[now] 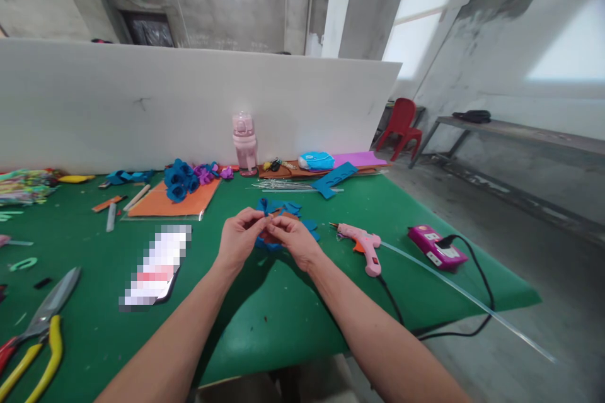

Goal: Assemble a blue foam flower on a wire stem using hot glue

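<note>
At the desk's near left corner lie yellow-handled shears, blades pointing toward the middle. Further in, a phone lies flat on the green cover. Toward the far edge, an orange felt sheet carries a cluster of blue felt flowers, with purple flowers just beside them and a pink water bottle standing upright against the white back board.

Near the desk's middle, the left hand and right hand meet fingertip to fingertip. Each grip is closed in a pinch, thumb against forefinger, on a small blue felt piece held just above the cover; loose blue felt petals lie just behind the hands.

To the right, a pink glue gun rests on its side, nozzle pointing left, its cord running to a magenta power strip near the desk's right edge.
</note>
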`<state>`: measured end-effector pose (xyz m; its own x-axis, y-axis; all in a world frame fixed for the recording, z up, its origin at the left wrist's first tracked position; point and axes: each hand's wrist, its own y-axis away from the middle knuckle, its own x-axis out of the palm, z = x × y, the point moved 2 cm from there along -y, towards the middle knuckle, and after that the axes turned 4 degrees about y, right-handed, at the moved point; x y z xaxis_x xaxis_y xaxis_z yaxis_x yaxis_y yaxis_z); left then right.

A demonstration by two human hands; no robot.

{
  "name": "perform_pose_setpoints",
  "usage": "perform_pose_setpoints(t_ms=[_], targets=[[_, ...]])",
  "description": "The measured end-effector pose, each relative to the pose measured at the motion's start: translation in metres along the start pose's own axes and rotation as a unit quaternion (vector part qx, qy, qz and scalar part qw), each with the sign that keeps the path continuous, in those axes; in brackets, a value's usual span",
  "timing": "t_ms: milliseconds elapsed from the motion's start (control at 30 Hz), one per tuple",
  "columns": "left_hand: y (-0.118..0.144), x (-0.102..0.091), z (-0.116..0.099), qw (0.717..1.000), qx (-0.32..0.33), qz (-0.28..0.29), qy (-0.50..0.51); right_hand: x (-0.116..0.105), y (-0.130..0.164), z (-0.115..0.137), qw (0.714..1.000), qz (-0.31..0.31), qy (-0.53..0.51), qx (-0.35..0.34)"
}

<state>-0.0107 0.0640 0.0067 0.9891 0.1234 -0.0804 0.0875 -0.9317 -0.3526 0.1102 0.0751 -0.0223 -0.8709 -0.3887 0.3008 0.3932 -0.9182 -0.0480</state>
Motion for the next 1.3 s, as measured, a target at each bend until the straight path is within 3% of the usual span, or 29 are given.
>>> perform_pose_setpoints(t_ms=[233, 400, 600, 667, 800, 1067, 1300], targets=[[-0.001, -0.001, 0.000, 1.000, 0.017, 0.010, -0.015, 0.001, -0.001, -0.001, 1.000, -0.005, 0.004, -0.017], [0.000, 0.001, -0.001, 1.000, 0.018, 0.008, -0.006, -0.002, -0.002, 0.002, 0.996, -0.039, 0.060, -0.057], [-0.001, 0.001, -0.004, 0.999, 0.010, 0.037, -0.006, -0.002, -0.002, 0.006, 0.991, -0.033, 0.102, -0.084], [-0.001, 0.000, -0.004, 1.000, 0.009, 0.018, -0.017, -0.003, -0.002, 0.007, 0.988, -0.043, 0.116, -0.087], [-0.001, -0.001, -0.001, 0.999, -0.028, -0.019, -0.036, -0.008, -0.001, 0.013, 0.975, -0.114, 0.162, -0.105], [0.004, 0.004, 0.006, 0.993, 0.035, 0.034, -0.106, -0.008, 0.002, 0.018, 0.926, -0.166, 0.271, -0.203], [0.004, 0.007, 0.005, 0.993, 0.042, 0.042, -0.105, -0.003, 0.008, 0.024, 0.913, -0.182, 0.274, -0.241]])
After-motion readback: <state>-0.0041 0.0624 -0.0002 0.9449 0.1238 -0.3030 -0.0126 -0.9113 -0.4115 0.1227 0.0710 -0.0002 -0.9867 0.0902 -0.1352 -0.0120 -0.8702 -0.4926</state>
